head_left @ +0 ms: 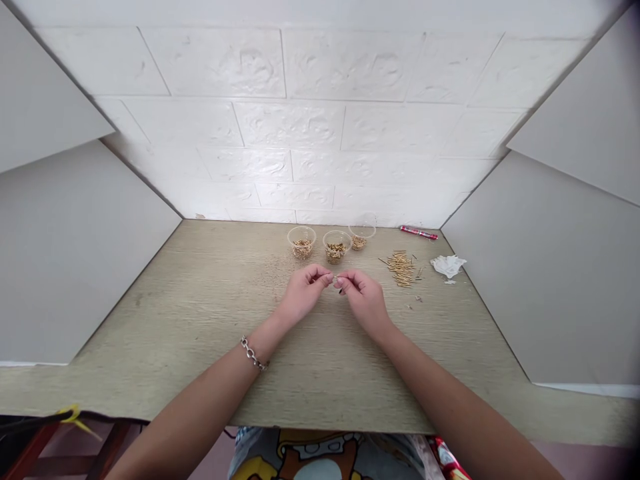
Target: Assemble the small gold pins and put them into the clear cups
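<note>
My left hand (309,288) is closed in a pinch, with thumb and forefinger pressed together. Facing it, my right hand (364,297) is pinched too, and the fingertips of both almost meet. A tiny pale metallic piece (335,278) shows between them, too small to name. A small dark tip peeks out under the right fingers. Just beyond the hands stand three clear plastic cups: the left cup (302,230) holds copper-coloured bits, the middle cup (337,235) darker gold pieces, the right cup (370,227) more copper-coloured bits.
Slim gold rods (401,269) lie piled to the right, with several loose small pieces around. Crumpled white tissue (449,266) and a red patterned stick-shaped packet (419,233) lie farther right. Tiny bits (277,270) are scattered left of the cups. Grey panels (565,267) flank the table.
</note>
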Available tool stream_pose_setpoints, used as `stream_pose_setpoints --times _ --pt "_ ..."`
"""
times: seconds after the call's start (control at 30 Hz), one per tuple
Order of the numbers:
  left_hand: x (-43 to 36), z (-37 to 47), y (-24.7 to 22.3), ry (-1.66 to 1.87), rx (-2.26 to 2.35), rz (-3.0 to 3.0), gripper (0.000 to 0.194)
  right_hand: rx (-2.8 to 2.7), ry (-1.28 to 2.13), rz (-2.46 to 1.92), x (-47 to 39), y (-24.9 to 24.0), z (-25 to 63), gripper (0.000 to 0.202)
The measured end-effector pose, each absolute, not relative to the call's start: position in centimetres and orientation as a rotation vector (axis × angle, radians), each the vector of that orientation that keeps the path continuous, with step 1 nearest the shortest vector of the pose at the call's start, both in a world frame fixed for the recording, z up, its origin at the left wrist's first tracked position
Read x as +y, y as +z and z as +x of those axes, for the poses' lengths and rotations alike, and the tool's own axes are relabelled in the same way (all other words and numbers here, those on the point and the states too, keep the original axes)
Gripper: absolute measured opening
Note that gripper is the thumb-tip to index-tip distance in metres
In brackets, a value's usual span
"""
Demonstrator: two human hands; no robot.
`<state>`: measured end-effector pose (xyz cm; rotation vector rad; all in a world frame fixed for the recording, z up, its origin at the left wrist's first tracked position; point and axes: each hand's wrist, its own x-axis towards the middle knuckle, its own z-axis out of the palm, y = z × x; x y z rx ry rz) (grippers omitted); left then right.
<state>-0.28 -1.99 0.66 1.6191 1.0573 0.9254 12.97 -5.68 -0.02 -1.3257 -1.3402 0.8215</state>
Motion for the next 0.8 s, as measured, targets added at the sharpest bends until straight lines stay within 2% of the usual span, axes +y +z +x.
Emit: stream_pose_setpoints --times 0.43,0.8 --pt "-2.92 0.15 0.96 1.0 1.295 1.992 0.018 -1.226 0.939 -1.334 -5.44 -0.27 12.91 0.015" --pt "-2.63 0.09 0.6 0.959 1.28 2.106 0.017 -1.337 0.803 -1.384 -5.25 -0.77 13.24 0.016"
